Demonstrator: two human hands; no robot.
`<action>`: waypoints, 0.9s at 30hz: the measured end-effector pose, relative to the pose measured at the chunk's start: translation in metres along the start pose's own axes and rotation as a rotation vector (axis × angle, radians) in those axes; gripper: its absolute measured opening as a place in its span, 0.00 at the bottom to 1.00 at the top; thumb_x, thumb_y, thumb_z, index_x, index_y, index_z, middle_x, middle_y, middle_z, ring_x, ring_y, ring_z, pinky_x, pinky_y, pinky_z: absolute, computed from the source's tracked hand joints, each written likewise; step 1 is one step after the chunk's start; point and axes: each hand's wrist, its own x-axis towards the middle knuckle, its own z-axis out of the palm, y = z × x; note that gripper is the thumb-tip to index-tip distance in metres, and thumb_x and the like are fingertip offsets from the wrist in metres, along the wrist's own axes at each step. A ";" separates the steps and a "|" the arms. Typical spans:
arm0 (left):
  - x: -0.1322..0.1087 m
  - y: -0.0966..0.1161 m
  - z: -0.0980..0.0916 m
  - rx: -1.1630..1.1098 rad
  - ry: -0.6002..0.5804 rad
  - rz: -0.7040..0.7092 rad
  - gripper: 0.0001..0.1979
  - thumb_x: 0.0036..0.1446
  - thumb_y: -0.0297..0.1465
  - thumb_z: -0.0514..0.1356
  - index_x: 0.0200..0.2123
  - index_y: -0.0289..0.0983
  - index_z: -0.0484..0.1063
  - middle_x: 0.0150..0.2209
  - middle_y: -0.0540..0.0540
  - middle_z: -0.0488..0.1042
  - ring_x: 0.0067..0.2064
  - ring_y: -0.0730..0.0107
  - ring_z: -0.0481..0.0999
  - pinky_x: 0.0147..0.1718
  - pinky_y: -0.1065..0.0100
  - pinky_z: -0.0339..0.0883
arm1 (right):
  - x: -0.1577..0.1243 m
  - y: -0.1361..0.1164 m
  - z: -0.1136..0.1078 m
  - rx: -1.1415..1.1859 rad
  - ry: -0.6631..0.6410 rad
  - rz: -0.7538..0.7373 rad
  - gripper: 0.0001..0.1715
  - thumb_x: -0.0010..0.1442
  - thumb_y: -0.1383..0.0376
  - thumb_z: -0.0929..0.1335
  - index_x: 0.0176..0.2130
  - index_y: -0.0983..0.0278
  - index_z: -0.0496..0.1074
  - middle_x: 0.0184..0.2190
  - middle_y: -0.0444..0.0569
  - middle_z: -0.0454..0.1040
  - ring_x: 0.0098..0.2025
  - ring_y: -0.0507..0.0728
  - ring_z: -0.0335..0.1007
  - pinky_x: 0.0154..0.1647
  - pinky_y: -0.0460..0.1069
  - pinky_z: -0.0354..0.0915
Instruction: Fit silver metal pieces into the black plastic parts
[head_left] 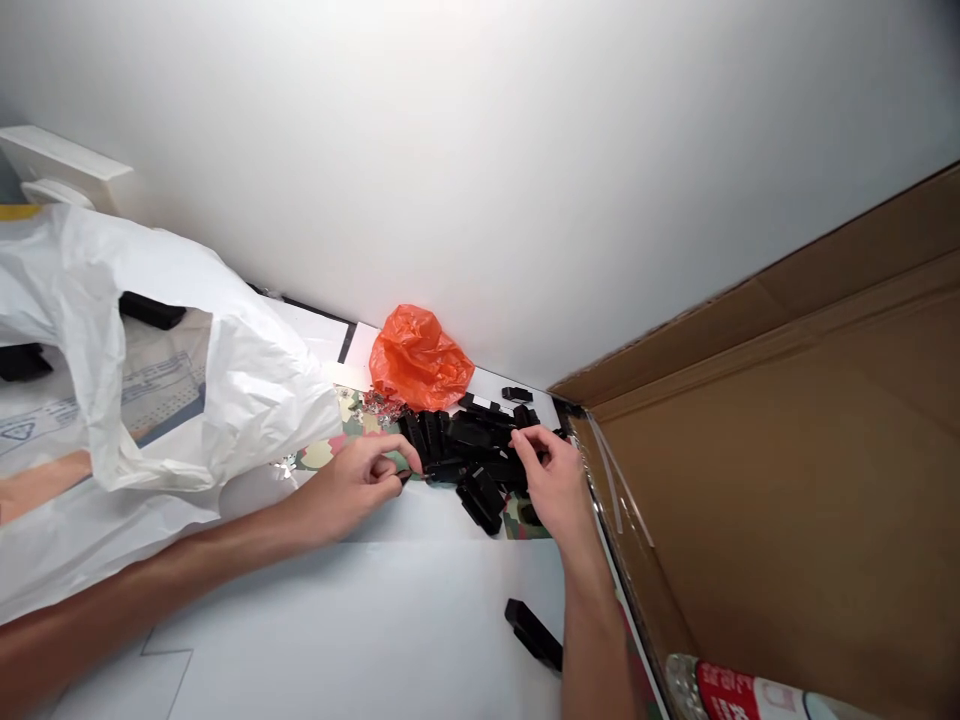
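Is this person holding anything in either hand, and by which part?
The left hand pinches one end of a small dark piece beside the black pile. The right hand rests fingers on the pile; a grip cannot be told.

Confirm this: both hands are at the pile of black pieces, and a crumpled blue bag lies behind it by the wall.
Wrong colour: the head view shows the crumpled bag is orange, not blue. Otherwise right: left hand and right hand are at the pile of black pieces.
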 end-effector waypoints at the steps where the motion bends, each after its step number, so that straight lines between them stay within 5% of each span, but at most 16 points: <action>1: 0.000 0.000 0.000 0.000 0.001 -0.001 0.12 0.52 0.28 0.55 0.40 0.38 0.73 0.21 0.58 0.52 0.25 0.73 0.50 0.25 0.70 0.45 | 0.000 -0.001 0.001 -0.016 0.010 -0.016 0.26 0.67 0.45 0.67 0.32 0.64 0.76 0.28 0.48 0.74 0.28 0.55 0.61 0.28 0.49 0.56; 8: 0.001 0.000 0.000 0.039 -0.032 0.017 0.11 0.53 0.28 0.54 0.38 0.36 0.73 0.21 0.57 0.53 0.24 0.73 0.51 0.25 0.70 0.45 | -0.014 -0.034 0.000 0.006 -0.107 -0.103 0.22 0.69 0.48 0.67 0.35 0.62 0.75 0.28 0.46 0.71 0.29 0.55 0.61 0.29 0.49 0.58; 16: 0.003 -0.002 0.001 0.073 -0.025 0.095 0.11 0.52 0.27 0.54 0.36 0.36 0.75 0.20 0.56 0.57 0.23 0.73 0.55 0.24 0.70 0.46 | -0.074 -0.018 -0.054 -0.107 -0.699 0.135 0.13 0.66 0.53 0.71 0.38 0.59 0.76 0.23 0.40 0.63 0.25 0.53 0.56 0.26 0.47 0.53; 21: 0.006 0.003 0.004 0.092 -0.014 0.098 0.11 0.50 0.27 0.55 0.35 0.36 0.76 0.19 0.56 0.55 0.22 0.74 0.53 0.23 0.71 0.46 | -0.111 0.001 -0.078 -0.229 -0.649 0.238 0.12 0.59 0.61 0.75 0.44 0.57 0.76 0.31 0.43 0.73 0.29 0.55 0.64 0.29 0.48 0.59; 27: 0.008 0.004 0.005 0.090 -0.028 0.098 0.11 0.51 0.28 0.54 0.35 0.36 0.75 0.18 0.57 0.53 0.21 0.74 0.51 0.22 0.71 0.45 | -0.132 0.015 -0.078 -0.299 -0.633 0.267 0.08 0.60 0.66 0.72 0.42 0.57 0.74 0.42 0.46 0.78 0.40 0.60 0.72 0.40 0.50 0.66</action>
